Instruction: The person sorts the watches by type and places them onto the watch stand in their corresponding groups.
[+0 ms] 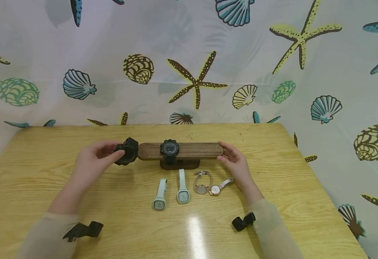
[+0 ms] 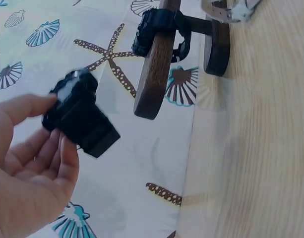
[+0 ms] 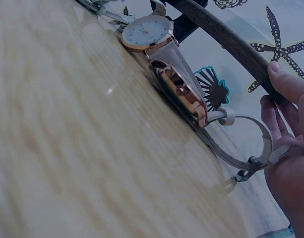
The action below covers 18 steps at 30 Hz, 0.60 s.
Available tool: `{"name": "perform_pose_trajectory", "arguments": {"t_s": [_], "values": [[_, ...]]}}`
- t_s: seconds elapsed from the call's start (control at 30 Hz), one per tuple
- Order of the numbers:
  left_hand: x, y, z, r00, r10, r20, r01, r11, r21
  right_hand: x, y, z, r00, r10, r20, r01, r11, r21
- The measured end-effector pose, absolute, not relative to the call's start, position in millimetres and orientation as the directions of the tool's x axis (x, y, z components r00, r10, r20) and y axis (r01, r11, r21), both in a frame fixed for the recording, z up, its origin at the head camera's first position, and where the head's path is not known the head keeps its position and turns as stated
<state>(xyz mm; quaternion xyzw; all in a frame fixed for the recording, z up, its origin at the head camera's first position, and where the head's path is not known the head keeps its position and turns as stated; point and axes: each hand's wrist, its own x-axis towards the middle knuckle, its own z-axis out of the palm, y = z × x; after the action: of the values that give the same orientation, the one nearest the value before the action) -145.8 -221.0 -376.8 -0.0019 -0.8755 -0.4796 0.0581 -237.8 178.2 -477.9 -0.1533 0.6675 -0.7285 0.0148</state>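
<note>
My left hand (image 1: 91, 162) pinches a black digital watch (image 1: 128, 154) between thumb and fingers, just off the left end of a dark wooden watch stand (image 1: 198, 150). In the left wrist view this watch (image 2: 80, 111) hangs with its closed strap pointing toward the bar's rounded end. A second black watch (image 1: 170, 148) is fastened round the bar, left of its middle, face toward me. At the bar's other end my right hand (image 1: 237, 163) grips the wood, thumb in front; the right wrist view shows the thumb (image 3: 285, 82) on the bar too.
Before the stand lie two pale green square-faced watches, one left (image 1: 159, 204) and one right (image 1: 183, 196), then two rose-gold watches with light straps, one upright (image 1: 201, 189) and one flat (image 1: 215, 190). A shell-patterned cloth (image 1: 111, 104) hangs behind the wooden table (image 1: 121, 223).
</note>
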Motion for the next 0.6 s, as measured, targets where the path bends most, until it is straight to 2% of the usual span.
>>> {"name": "perform_pose_trajectory", "arguments": {"t_s": [0.2,0.43,0.6], "values": [[-155.8,-218.6,-382.2,-0.981,-0.196,0.003,-0.073,0.378,0.923,-237.5,178.2,-477.9,-0.949,-0.236,0.208,-0.188,-0.107,-0.976],[-167.7,-210.8,-395.3,-0.967,-0.232,-0.102,-0.117,0.053,0.992,-237.0,177.5,-477.2,-0.951,-0.231,0.203,-0.181,-0.113,-0.977],[-172.2,-205.4,-402.7,-0.960,-0.234,-0.154,-0.135,-0.095,0.986,-236.8,177.3,-476.5,-0.955,-0.228,0.190,-0.168,-0.115,-0.979]]}}
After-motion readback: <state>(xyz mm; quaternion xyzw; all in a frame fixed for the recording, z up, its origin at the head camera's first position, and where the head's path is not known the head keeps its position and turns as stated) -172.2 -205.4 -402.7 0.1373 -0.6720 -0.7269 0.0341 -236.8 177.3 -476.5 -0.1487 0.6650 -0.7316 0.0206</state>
